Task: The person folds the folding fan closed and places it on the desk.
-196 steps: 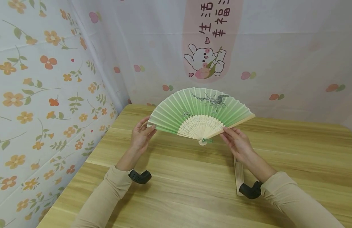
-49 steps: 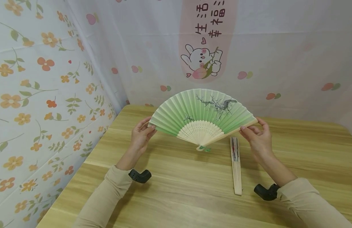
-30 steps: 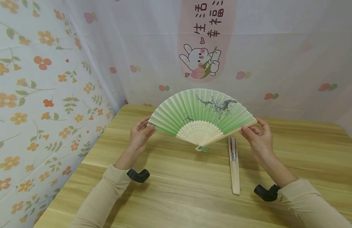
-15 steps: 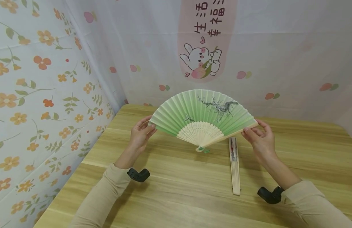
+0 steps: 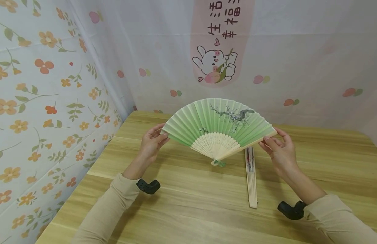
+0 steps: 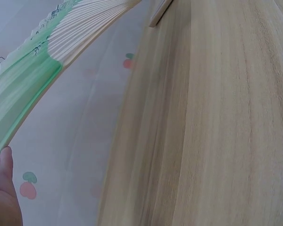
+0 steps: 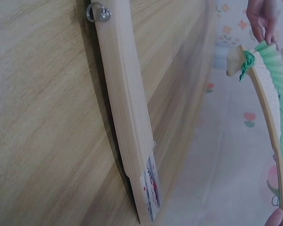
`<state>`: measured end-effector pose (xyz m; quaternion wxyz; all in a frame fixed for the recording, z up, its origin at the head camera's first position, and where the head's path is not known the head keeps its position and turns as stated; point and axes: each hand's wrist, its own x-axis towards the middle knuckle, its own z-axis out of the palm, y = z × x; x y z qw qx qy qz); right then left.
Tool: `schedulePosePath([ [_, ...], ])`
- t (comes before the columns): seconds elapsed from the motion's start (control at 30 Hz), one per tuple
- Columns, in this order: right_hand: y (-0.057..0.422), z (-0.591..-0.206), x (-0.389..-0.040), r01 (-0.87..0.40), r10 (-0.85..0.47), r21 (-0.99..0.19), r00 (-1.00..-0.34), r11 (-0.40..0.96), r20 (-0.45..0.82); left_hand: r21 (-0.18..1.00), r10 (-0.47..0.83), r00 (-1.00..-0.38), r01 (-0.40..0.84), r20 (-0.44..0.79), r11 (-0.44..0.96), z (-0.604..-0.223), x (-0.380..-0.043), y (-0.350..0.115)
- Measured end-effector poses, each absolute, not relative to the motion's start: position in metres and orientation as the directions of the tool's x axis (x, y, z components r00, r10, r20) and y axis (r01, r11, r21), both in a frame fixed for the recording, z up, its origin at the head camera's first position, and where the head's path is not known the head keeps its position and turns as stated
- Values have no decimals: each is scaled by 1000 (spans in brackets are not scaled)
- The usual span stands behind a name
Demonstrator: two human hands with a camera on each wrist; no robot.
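A green folding fan [image 5: 217, 118] is spread wide above the table, its pale ribs fanning up from a pivot with a green cord. A dark branch is printed on its right half. My left hand [image 5: 151, 142] pinches the fan's left end between thumb and fingers. At the other end, my right hand [image 5: 280, 149] pinches the wooden outer guard near its tip. Below and left of the right hand, a second folding fan [image 5: 251, 183] lies folded on the table. In the right wrist view this folded fan [image 7: 125, 89] shows a metal ring at its pivot.
The wooden table [image 5: 188, 210] extends under both arms. A white curtain [image 5: 164, 51] with a rabbit print hangs behind it, and a flowered curtain [image 5: 48, 118] hangs at the left. Black devices [image 5: 149, 186] sit at both wrists.
Since the oldest frame, my right hand has moved outward from the ribs to the guard's tip, uncovering the folded fan. Lately the spread fan has dipped slightly. The left hand keeps its hold.
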<state>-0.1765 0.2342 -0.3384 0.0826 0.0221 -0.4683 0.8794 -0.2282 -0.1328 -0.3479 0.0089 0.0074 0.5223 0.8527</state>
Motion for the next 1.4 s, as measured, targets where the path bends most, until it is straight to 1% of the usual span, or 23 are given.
schedulePosePath([
  [0.73, 231, -337, -172, -161, 101, -825, -987, -542, 126, 906, 87, -995, 13, 55, -424, -346, -225, -132],
  [1.1, 231, -342, -177, -158, 76, -819, -987, -551, 139, 918, 89, -995, 8, 47, -395, -346, -226, -126],
  [1.4, 229, -343, -177, -143, 55, -840, -989, -523, 134, 925, 100, -993, 14, 56, -379, -345, -227, -123],
])
